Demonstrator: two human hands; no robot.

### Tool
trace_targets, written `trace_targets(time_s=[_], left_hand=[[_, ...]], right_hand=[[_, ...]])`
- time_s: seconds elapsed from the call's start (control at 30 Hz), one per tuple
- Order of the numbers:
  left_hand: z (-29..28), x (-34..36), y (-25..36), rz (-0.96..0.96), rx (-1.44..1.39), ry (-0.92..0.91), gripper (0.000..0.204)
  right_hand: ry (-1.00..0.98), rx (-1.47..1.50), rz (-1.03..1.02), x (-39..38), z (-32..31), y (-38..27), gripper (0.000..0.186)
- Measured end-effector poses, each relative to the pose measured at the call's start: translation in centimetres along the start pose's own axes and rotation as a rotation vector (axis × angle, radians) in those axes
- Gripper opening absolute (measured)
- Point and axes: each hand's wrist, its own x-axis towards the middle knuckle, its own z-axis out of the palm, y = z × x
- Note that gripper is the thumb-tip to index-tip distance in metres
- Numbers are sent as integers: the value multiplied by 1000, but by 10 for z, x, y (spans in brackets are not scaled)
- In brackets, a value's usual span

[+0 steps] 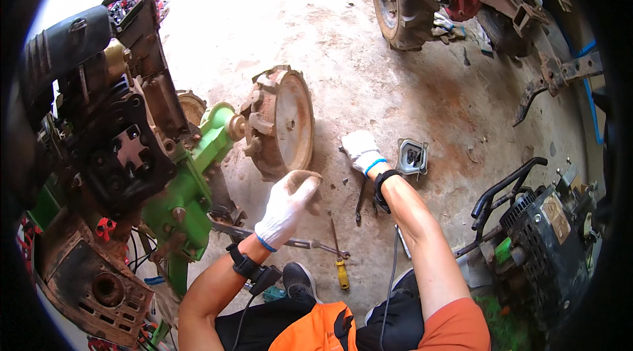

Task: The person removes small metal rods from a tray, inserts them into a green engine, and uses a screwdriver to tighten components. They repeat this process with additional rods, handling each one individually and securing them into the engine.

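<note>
Reaching down over the floor (pixel 343 74) with the gloved right hand (pixel 361 150) bunched up, just left of a gray pan (pixel 410 168) of little parts (pixel 415 154); hard to tell if holding anything. Bending the gloved left hand (pixel 287 204) near the muddy wheel (pixel 295 123), wrench (pixel 330 249) and yellow screwdriver (pixel 342 275); hard to tell how wide.

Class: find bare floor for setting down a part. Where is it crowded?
Mostly bare floor lies between the rusty wheel and upper black wheel. Crowded: beside the right hand, grey tray; near the left shoe, wrench and yellow screwdriver.
</note>
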Motion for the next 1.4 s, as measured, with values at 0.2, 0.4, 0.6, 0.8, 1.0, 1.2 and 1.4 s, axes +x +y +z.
trace_targets(time_s=[0.2,0.4,0.6,0.8,1.0,1.2,1.4], left_hand=[[-13,3,-7,54,110,75,26],[4,10,-5,355,412,10,50],[20,5,16,275,484,-114,41],[24,-3,25,526,710,-219,31],[31,-12,31,353,674,-214,31],[35,-30,34,699,764,-312,37],[33,-21,22,639,683,-149,23]], right_hand=[[-90,1196,193,-37,-40,-4,42],[-431,2135,174,-110,-87,-34,51],[-435,1960,194,-144,-128,-56,41],[-387,1801,102,-165,-150,-59,41],[-407,1842,100,-178,-154,-65,48],[-449,2014,54,-183,-154,-64,46],[-406,2160,108,-186,-153,-81,56]])
